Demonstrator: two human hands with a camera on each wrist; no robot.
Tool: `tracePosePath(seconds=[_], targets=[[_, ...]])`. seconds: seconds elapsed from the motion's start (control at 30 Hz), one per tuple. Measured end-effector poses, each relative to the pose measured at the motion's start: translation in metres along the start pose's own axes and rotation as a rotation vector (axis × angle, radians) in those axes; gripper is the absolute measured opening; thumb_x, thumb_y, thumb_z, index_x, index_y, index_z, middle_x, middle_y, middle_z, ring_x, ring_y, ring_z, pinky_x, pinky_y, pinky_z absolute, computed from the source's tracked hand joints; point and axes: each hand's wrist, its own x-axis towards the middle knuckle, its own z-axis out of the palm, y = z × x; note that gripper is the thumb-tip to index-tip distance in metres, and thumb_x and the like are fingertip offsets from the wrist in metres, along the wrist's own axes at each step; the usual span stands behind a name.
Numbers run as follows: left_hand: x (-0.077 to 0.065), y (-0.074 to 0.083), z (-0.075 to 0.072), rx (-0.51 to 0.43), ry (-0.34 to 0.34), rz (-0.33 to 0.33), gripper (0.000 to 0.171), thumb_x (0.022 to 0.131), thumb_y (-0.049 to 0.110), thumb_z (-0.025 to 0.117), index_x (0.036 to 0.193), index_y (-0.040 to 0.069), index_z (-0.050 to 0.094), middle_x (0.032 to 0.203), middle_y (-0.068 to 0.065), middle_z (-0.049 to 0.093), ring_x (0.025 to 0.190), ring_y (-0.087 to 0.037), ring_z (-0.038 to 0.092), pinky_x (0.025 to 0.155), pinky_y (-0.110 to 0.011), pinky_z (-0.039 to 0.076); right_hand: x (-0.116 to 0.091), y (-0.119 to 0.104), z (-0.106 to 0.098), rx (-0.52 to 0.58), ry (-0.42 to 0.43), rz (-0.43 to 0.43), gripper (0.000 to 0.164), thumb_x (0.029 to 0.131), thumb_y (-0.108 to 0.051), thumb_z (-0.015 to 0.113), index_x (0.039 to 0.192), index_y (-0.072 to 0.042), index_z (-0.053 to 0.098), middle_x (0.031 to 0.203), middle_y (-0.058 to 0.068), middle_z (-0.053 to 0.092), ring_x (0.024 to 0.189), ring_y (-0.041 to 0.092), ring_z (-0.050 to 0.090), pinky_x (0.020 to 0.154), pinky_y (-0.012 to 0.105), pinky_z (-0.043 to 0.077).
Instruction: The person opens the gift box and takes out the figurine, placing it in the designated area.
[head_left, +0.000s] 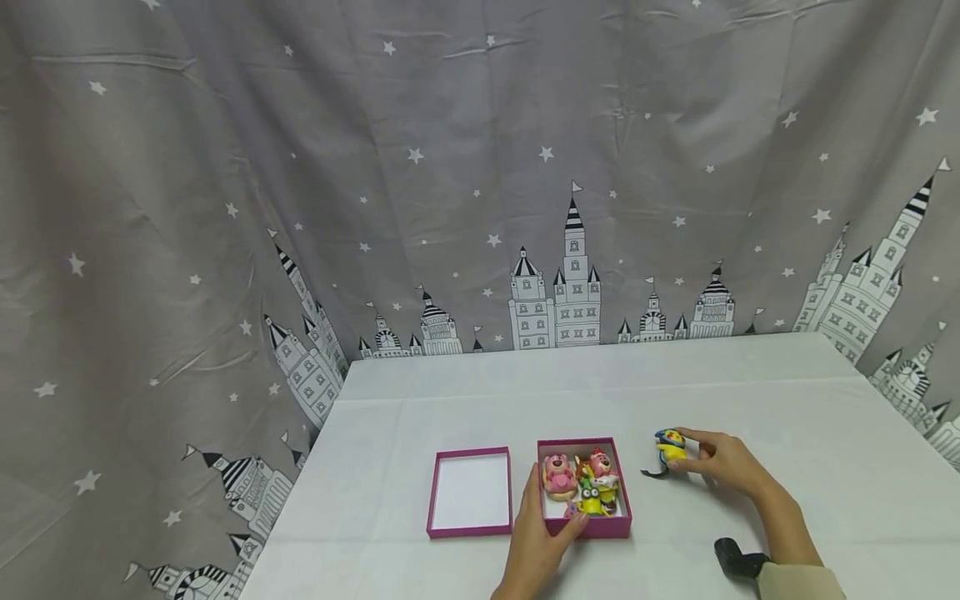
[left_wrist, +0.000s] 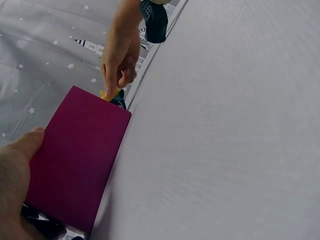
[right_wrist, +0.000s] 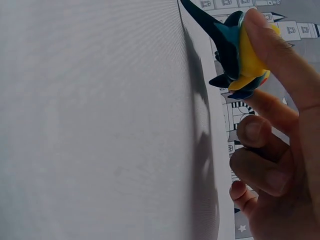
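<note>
Left hand grips near-left corner of magenta box; toy figures lie inside.
Right of box, right hand pinches yellow-and-blue figure, thumb against fingertip; table contact unclear. Step, judged: handling one figure, direction uncertain; next move calls for firm pinch, steady box.

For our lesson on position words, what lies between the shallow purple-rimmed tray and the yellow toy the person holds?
The head view shows the purple box there, containing toy figures and held by the left hand.
</note>
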Motion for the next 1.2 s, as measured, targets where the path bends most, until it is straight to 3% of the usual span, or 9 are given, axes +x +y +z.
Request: tracePosePath(seconds=[0.97,1.2], targets=[[0.001,0.002,0.000,0.022,-0.013,-0.005,0.095,0.078,0.048,0.068,0.146,0.004,0.019,0.148,-0.015,0.026,0.132,-0.034,0.029,0.105,-0.050,0.026,-0.011,-0.001,-0.008,0.067,-0.112,0.099,0.082,0.074,-0.036,0.075,0.138,-0.002,0.039,0.054,-0.003,0.043,0.048,0.010,0.032,0.045,0.022,0.028],[0.001,0.003,-0.001,0.021,-0.005,0.003,0.094,0.078,0.047,0.068,0.146,0.004,0.019,0.148,-0.015,0.027,0.131,-0.034,0.030,0.104,-0.052,0.027,-0.012,-0.024,-0.021,0.036,-0.005,0.009,0.071,0.079,-0.041,0.070,0.136,-0.007,0.045,0.055,-0.004,0.036,0.048,0.008,0.028,0.042,0.023,0.027]])
